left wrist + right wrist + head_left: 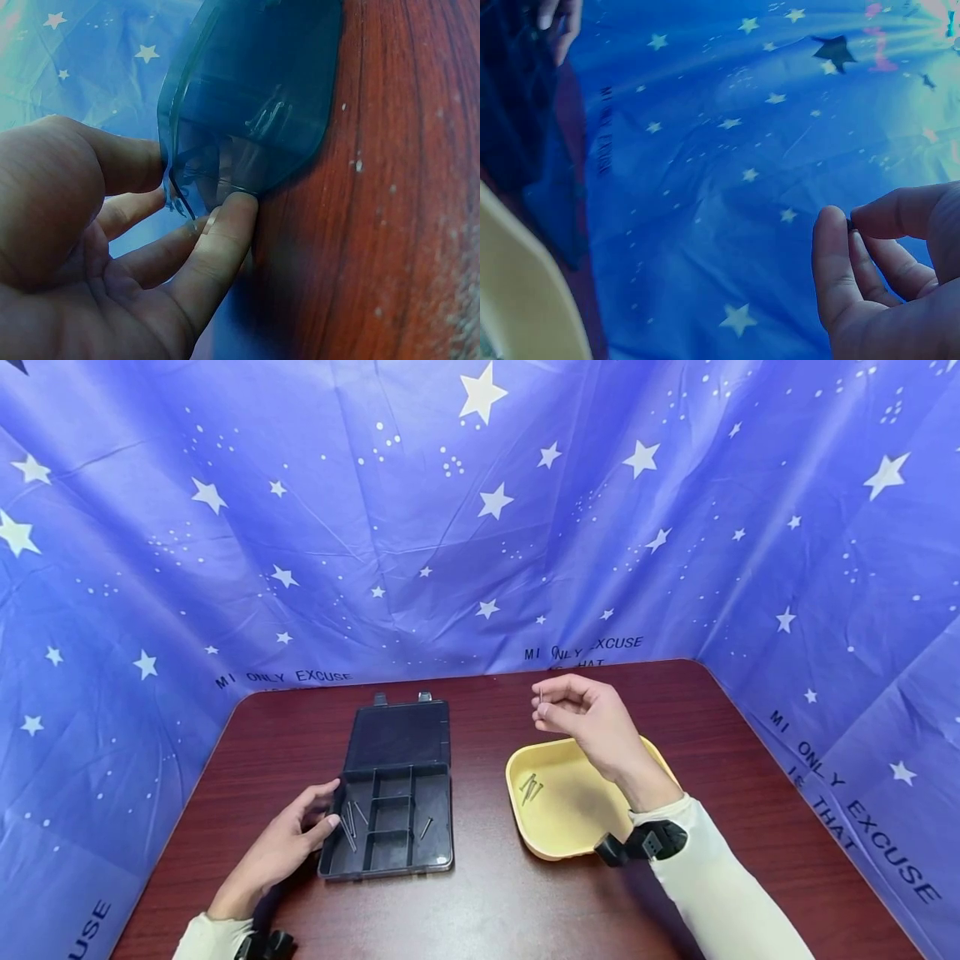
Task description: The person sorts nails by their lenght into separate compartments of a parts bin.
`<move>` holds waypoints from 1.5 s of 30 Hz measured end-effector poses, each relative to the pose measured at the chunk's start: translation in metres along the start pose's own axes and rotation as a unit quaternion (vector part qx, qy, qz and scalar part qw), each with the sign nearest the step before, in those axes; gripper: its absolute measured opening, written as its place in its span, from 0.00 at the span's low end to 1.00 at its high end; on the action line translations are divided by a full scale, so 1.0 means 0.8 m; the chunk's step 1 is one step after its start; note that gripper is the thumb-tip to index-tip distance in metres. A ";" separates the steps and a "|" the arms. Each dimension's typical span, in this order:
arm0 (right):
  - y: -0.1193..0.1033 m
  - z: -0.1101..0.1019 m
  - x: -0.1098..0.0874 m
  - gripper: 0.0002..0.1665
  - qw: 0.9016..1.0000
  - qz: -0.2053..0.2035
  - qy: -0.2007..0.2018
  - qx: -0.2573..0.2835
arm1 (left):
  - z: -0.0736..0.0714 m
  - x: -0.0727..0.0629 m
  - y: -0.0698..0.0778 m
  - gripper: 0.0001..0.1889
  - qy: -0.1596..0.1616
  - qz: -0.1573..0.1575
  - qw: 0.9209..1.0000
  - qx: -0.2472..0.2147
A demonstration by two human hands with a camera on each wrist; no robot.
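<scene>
A black compartment box point(390, 852) lies with its lid point(399, 735) folded back. My left hand point(281, 843) grips the box's left edge, thumb toward the near side; the left wrist view shows the fingertips against its translucent wall point(300, 90). Several long thin screws point(350, 825) lie in the left compartment and a shorter screw point(427, 827) in the right one. Above the far side of a yellow tray point(577, 818), my right hand point(592, 718) pinches a small screw point(541, 694) between thumb and index finger. Only its dark end point(850, 224) shows in the right wrist view.
A few small screws point(531, 788) lie at the left inside the tray. Two latches point(425, 697) stick up from the lid's far edge. Box and tray stand apart on a dark red wooden table point(480, 893), with a starry blue curtain point(420, 527) around it.
</scene>
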State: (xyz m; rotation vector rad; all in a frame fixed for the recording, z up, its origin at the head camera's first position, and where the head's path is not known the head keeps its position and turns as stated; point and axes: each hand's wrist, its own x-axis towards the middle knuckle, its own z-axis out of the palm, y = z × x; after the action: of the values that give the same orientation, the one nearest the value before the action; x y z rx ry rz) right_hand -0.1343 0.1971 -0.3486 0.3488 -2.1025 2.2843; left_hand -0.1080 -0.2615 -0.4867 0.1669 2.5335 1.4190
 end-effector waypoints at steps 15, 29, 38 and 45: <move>-0.020 0.017 0.002 0.19 0.998 -0.030 -0.010 0.045 | 0.000 0.000 -0.001 0.32 0.003 0.008 1.000 -0.005; -0.019 0.037 0.007 0.19 0.998 -0.025 -0.033 0.049 | 0.001 0.002 -0.003 0.30 0.026 0.005 1.000 0.013; -0.006 0.076 0.016 0.17 0.995 0.000 -0.063 0.072 | -0.001 -0.001 -0.004 0.27 0.027 0.011 0.999 -0.023; 0.008 0.108 0.026 0.22 0.993 0.011 -0.081 0.088 | -0.002 -0.003 -0.008 0.25 0.021 0.009 0.999 -0.040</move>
State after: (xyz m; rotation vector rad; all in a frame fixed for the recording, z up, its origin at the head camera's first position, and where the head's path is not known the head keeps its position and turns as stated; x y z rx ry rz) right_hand -0.1423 0.1081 -0.3454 0.5349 -1.9839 2.5426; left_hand -0.1064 -0.2667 -0.4910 0.1494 2.5082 1.5443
